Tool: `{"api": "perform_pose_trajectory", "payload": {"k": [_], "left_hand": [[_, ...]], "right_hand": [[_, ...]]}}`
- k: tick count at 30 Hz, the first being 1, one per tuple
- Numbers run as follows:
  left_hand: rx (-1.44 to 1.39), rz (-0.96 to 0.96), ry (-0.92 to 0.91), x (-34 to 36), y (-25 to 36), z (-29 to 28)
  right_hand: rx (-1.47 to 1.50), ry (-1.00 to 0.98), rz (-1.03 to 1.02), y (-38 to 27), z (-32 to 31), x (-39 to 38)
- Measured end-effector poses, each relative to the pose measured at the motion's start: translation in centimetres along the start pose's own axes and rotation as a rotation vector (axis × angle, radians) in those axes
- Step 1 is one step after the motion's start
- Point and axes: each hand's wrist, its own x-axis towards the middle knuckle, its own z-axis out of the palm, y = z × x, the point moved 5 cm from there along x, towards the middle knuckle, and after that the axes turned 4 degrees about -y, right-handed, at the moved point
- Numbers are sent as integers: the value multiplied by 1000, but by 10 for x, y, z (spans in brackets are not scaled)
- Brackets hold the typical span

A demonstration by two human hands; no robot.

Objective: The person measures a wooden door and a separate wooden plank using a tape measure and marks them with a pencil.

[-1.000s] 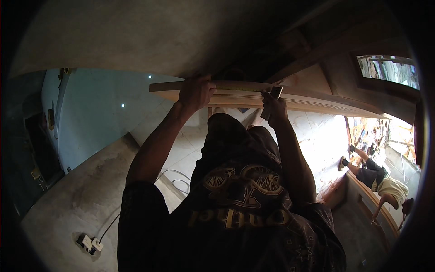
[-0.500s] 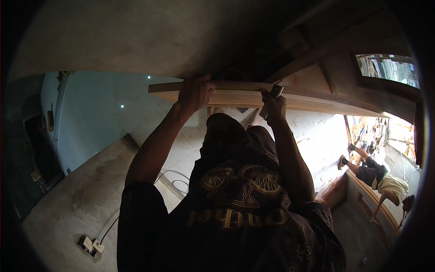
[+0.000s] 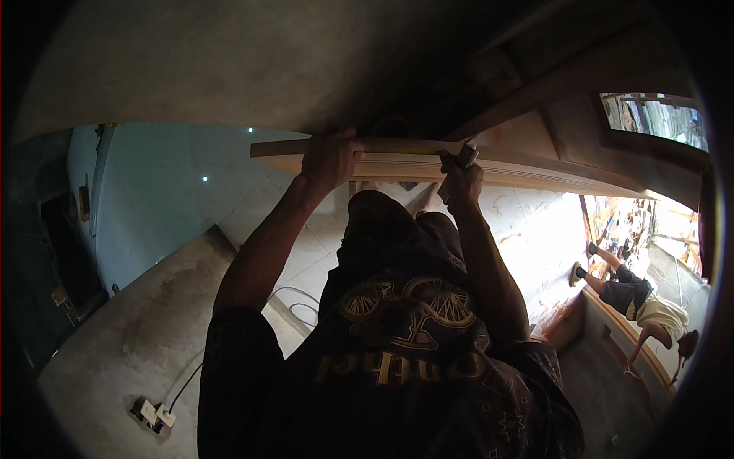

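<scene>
A stack of long wooden boards crosses in front of me, close to the wall. My left hand is closed over the edge of the stack near its left end. Farther right, my right hand is closed around a silver-grey metal tool; its slim lower part shows beneath the palm, and its exact kind is hard to make out. Between the hands, a thin yellowish strip, looking like a tape measure blade, lies along the boards. My left fingertips partly hide its left end.
White extension sockets with a dark cable lie on the grey surface at lower left. Another person bends by a wooden frame at far right. Pale floor tiles show beyond the boards. A dark wooden window frame stands at upper right.
The yellowish strip between my hands shows more plainly now. The metal tool in my right hand has turned slightly. My left hand has hardly moved.
</scene>
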Motion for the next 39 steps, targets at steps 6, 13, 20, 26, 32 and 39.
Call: {"api": "perform_pose_trajectory", "payload": {"k": [6,13,20,26,32,39], "left_hand": [[8,4,6,0,2,-1],[13,-3,-4,-1,0,0],[14,15,8,2,3,-2],[-15,-3,-12,1,-1,1],[-9,24,11,3,0,1],[-2,14,-6,3,-2,2]], "right_hand": [[-32,-36,60,-2,-3,1],[-16,-23,26,-11,0,-3],[-71,3,-9,-7,-2,6],[-31,-9,-16,-7,0,3],[-62,27,-14,-4,0,7],[-1,-2,29,-6,1,8]]}}
